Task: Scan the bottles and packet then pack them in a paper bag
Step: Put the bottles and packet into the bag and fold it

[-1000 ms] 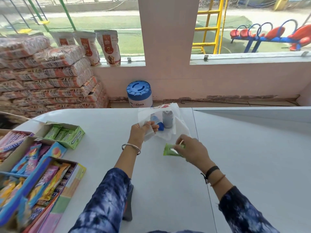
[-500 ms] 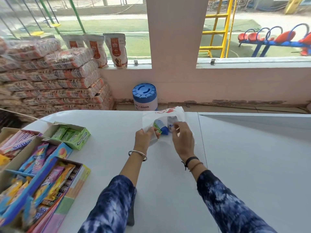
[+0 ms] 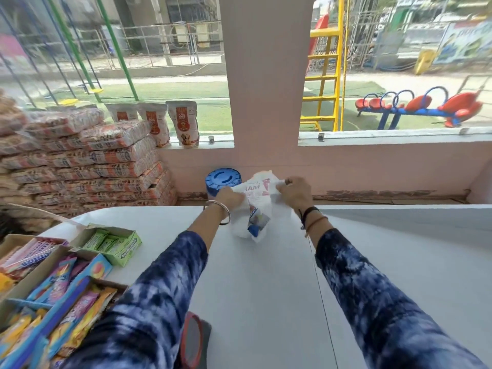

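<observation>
Nearing the end, judging by the contents: bottles showing through the thin white paper bag, packet not discernible inside. Holding the bag at centre frame above the table, left hand gripping its left edge, right hand pinching the top right corner. Probably remaining: closing and setting it down.

Flat white surface with a thin seam running front to back right of centre. White paper bag rests on it near the far edge. On the left: open green cardboard box of green packets, and colourful cardboard trays of candy packets. Dark red-rimmed object at the near edge, unclear.
</observation>
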